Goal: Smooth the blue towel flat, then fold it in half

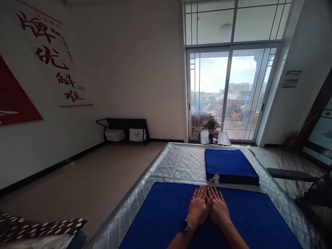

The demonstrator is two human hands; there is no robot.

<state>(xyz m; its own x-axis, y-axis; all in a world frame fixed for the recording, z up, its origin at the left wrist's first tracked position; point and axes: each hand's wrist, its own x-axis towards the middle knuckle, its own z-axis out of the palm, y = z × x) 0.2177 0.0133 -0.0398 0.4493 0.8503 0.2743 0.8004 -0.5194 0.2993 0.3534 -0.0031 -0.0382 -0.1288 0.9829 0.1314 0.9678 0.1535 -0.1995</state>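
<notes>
A blue cloth (160, 214) lies spread out flat before me on a silver quilted table cover (171, 162). Both my hands rest on the cloth near its far edge, side by side with the thumbs touching or overlapping. My left hand (198, 206), with a dark watch at the wrist, lies flat with its fingers stretched forward. Beside it my right hand (218, 205) is flat too, palm down. Just beyond the fingertips sits a stack of folded blue cloths (230, 164), with white tags at its near left corner. The near edge of the spread cloth is out of view.
A potted plant (210, 124) and a bottle (215, 132) stand on a small dark table (204, 138) behind. A black bench (127, 124) holding white boxes is by the wall. At lower left lies a polka-dot cushion (44, 228); a dark chair (293, 174) is at right.
</notes>
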